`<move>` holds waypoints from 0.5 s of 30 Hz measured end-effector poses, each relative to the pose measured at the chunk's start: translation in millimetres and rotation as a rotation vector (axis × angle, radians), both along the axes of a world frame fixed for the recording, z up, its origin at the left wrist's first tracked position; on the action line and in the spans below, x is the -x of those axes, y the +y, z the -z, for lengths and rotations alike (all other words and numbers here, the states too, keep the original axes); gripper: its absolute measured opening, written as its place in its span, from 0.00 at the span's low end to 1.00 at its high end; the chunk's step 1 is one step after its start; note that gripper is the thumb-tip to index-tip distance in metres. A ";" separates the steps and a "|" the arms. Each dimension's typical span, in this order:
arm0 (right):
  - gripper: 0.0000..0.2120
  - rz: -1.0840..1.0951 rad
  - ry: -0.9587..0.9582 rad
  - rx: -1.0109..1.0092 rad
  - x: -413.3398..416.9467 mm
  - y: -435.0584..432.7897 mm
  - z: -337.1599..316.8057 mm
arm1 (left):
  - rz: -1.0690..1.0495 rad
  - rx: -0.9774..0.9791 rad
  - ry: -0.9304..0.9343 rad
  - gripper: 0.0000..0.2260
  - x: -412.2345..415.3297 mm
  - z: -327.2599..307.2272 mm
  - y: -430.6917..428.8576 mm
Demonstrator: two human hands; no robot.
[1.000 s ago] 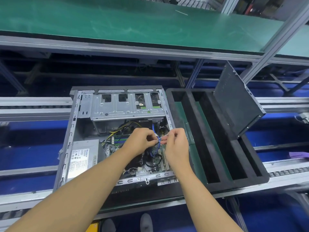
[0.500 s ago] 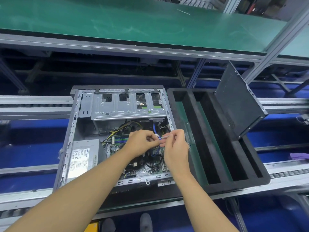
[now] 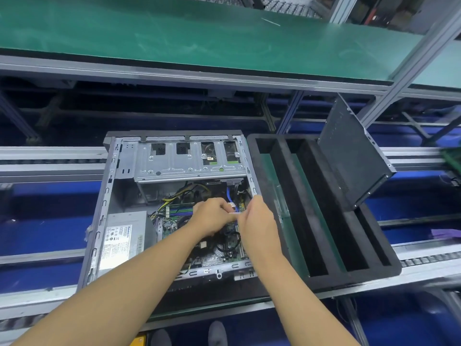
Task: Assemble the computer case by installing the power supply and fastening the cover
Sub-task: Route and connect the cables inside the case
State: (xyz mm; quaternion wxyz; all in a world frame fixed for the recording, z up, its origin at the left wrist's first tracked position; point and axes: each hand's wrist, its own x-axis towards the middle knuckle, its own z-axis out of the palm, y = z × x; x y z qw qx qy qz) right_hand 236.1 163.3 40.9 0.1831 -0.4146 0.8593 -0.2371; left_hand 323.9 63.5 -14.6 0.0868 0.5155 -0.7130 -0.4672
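Observation:
An open grey computer case [image 3: 109, 186] lies flat on the conveyor with its motherboard and cables exposed. The silver power supply [image 3: 122, 240] sits inside at the lower left corner. My left hand [image 3: 212, 216] and my right hand [image 3: 257, 221] meet over the motherboard and pinch a small white strip [image 3: 234, 213] between them, next to a blue cable [image 3: 230, 198]. The dark side cover [image 3: 351, 156] leans upright against a frame post, resting in the black foam tray to the right.
A black foam tray [image 3: 311, 221] with long slots sits right of the case. A green-topped shelf [image 3: 199, 36] spans above. Aluminium conveyor rails [image 3: 50, 158] run left and right. A purple object [image 3: 446, 232] lies at far right. Shoes show at the bottom edge.
Both hands stay together over the motherboard, shifting only slightly while working the small white strip. The case and cover have not moved.

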 end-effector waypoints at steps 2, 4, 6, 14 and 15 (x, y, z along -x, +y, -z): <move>0.06 -0.083 0.153 -0.219 -1.9 -4.3 -7.2 | 0.044 -0.089 0.069 0.08 -1.9 -0.8 -1.6; 0.07 -0.150 0.260 -0.346 -5.7 -5.6 -13.6 | 0.105 -0.120 0.122 0.07 -3.8 -0.2 -1.8; 0.13 -0.228 0.338 -0.419 -7.1 -5.3 -15.5 | 0.105 -0.109 0.162 0.05 -6.5 1.0 -1.0; 0.21 -0.473 0.484 -0.726 -11.9 -14.1 -6.6 | 0.305 -0.305 0.214 0.06 -24.5 -10.7 -19.4; 0.21 -0.497 0.489 -0.762 -12.9 -15.1 -3.6 | 0.307 -0.298 0.221 0.05 -23.1 -7.7 -18.3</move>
